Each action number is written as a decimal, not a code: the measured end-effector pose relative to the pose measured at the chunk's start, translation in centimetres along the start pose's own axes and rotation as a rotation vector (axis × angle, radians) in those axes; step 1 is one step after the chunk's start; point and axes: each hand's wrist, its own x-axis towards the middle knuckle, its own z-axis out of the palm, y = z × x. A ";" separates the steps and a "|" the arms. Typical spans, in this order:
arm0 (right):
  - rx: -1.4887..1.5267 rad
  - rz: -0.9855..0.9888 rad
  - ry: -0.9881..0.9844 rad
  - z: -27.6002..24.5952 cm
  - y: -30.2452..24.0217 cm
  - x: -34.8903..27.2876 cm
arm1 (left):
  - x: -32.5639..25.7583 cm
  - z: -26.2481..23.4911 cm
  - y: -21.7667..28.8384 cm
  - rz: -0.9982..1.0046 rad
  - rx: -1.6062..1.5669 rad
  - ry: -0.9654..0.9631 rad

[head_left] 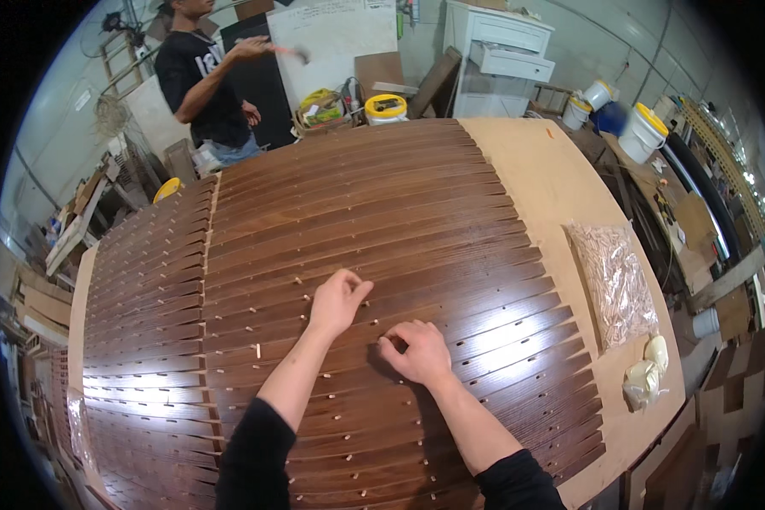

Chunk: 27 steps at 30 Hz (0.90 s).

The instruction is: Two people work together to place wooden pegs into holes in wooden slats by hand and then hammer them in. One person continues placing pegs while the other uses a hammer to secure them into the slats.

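Dark brown wooden slats (357,221) lie side by side across the worktable, with slot-like holes along them. Short pale wooden dowels (257,350) stand in many of the holes, and others lie loose. Over the middle slats hovers my left hand (338,302), fingers curled together; whatever they may hold is hidden. Lower and to its right, close above the slats, my right hand (418,350) has thumb and forefinger bent into a pinch. I cannot make out anything between those fingertips. A single dowel (376,322) shows between the two hands.
On the pale board (518,161) at right lies a clear bag of dowels (614,285), beside a cream crumpled bundle (643,380). A person (208,85) in black stands beyond the table, holding a hammer-like tool (293,53). Yellow-lidded buckets (643,133) stand behind.
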 end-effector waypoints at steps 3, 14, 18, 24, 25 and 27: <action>-0.010 -0.001 0.012 -0.4 0.2 -0.1 | -4.9 -4.5 -0.9 -0.127 -0.237 0.241; -0.043 -0.032 0.072 0.1 -1.2 0.2 | -13.6 -14.7 -8.7 -0.339 0.363 0.171; -0.033 -0.003 0.049 0.2 -0.4 0.1 | -11.9 -12.7 -8.4 -0.427 0.487 0.147; -0.001 -0.047 0.085 0.3 -0.5 0.1 | -12.5 -12.4 -8.7 -0.473 0.464 0.141; -0.009 -0.036 0.094 0.1 -0.4 0.1 | -12.6 -12.3 -8.7 -0.436 0.460 0.143; 0.001 -0.060 0.101 0.0 -0.6 0.2 | -13.1 -12.5 -9.2 -0.393 0.459 0.143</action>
